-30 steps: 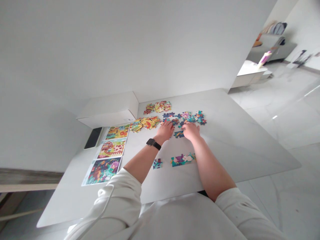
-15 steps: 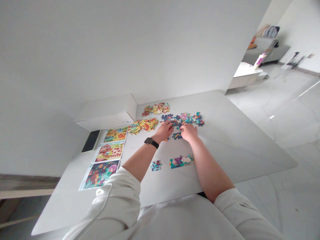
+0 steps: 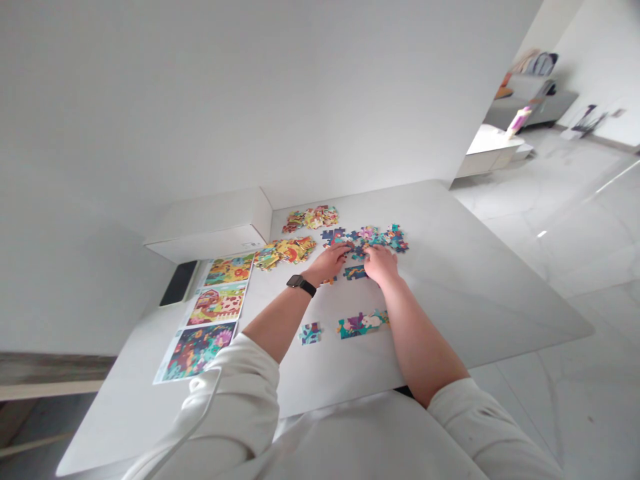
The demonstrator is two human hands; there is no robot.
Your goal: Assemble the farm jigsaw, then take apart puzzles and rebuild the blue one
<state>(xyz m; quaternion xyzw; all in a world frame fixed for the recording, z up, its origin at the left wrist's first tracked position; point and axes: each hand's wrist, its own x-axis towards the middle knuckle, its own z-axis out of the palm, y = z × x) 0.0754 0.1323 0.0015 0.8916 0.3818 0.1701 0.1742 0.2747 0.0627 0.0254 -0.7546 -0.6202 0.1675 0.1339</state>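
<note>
My left hand (image 3: 333, 259), with a black watch (image 3: 301, 283) on the wrist, lies with fingers stretched onto the near edge of a pile of blue jigsaw pieces (image 3: 387, 237). My right hand (image 3: 380, 263) rests beside it at the same pile, fingers bent down and tips hidden. A small joined blue bit (image 3: 356, 272) lies just below and between the hands. Nearer me lie a joined strip with a white animal (image 3: 363, 322) and a small cluster (image 3: 310, 333).
The white table (image 3: 480, 287) also bears a yellow pile of pieces (image 3: 287, 251), a reddish pile (image 3: 313, 217), a sheet with three reference pictures (image 3: 210, 313), a white box (image 3: 210, 223) and a dark phone (image 3: 177, 283) at the left. A wall stands behind; open floor lies to the right.
Both hands have crept a little further into the blue pile. The camera has shifted slightly, nothing else on the table has moved.
</note>
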